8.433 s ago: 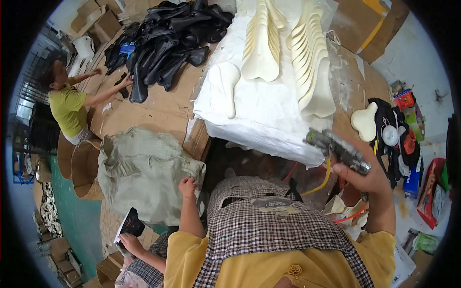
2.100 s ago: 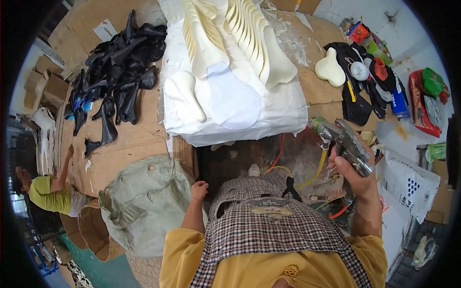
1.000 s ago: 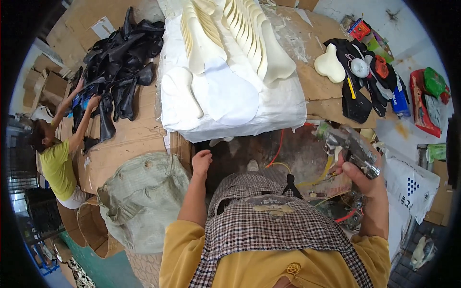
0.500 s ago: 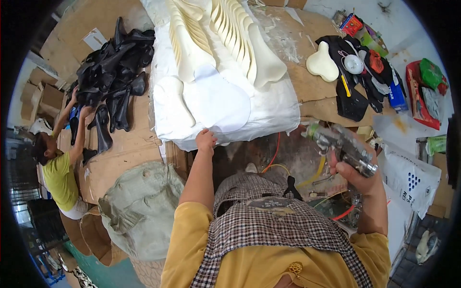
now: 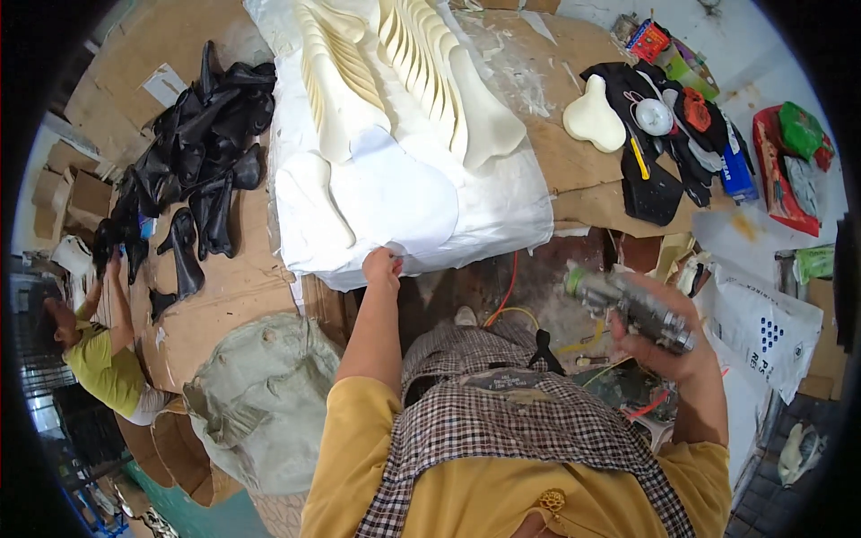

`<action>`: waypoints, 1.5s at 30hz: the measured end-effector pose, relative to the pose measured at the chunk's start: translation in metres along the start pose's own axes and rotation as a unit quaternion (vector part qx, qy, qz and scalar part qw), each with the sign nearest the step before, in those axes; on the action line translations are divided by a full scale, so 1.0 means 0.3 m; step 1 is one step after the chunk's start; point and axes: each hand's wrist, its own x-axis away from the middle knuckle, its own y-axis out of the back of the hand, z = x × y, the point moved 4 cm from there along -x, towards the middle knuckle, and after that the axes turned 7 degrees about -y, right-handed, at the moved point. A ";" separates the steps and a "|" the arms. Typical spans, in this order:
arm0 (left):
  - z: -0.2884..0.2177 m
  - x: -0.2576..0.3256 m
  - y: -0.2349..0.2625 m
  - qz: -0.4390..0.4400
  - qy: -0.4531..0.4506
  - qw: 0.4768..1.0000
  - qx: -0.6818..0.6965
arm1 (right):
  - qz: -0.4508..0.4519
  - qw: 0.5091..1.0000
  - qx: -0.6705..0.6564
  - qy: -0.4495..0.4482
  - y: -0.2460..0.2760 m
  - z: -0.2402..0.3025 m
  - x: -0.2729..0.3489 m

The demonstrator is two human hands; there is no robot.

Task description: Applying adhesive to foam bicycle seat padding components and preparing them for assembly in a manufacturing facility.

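Note:
My right hand (image 5: 662, 355) is wrapped round a metal spray gun (image 5: 633, 307) with a green ring at its front end, held up at the right. At the near edge of the white-covered stack (image 5: 529, 220), the fingers of my left hand (image 5: 382, 268) are pinched together; what is between them is hidden. Just beyond that hand lies a flat white saddle-shaped piece (image 5: 404, 193). To its left is a single cream foam saddle pad (image 5: 314, 193). Two overlapping rows of cream foam saddle pads (image 5: 484, 117) run away from me.
A heap of black saddle covers (image 5: 211, 134) lies on the left cardboard. There a person in a yellow-green shirt (image 5: 106, 366) handles black pieces. At right lie another foam pad (image 5: 594, 117), a yellow cutter (image 5: 639, 159) and tape (image 5: 654, 117). Hoses (image 5: 505, 296) hang below; a greenish sack (image 5: 260, 403) stands left.
The view has shifted slightly. My left hand stays at the stack's edge, its fingers drawn closer together. The spray gun is steadier and a little lower. The other person has moved back from the black heap.

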 end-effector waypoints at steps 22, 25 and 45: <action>0.055 -0.049 0.037 0.016 -0.028 0.985 0.171 | 0.033 0.993 -0.099 -0.055 0.034 -0.034 -0.069; -0.074 0.113 -0.098 0.096 -0.090 0.975 0.177 | 0.008 0.990 -0.140 -0.006 0.036 -0.083 -0.101; -0.409 0.770 0.940 -0.069 -0.403 0.777 0.479 | 0.125 0.991 0.047 -0.007 -0.058 -0.296 -0.684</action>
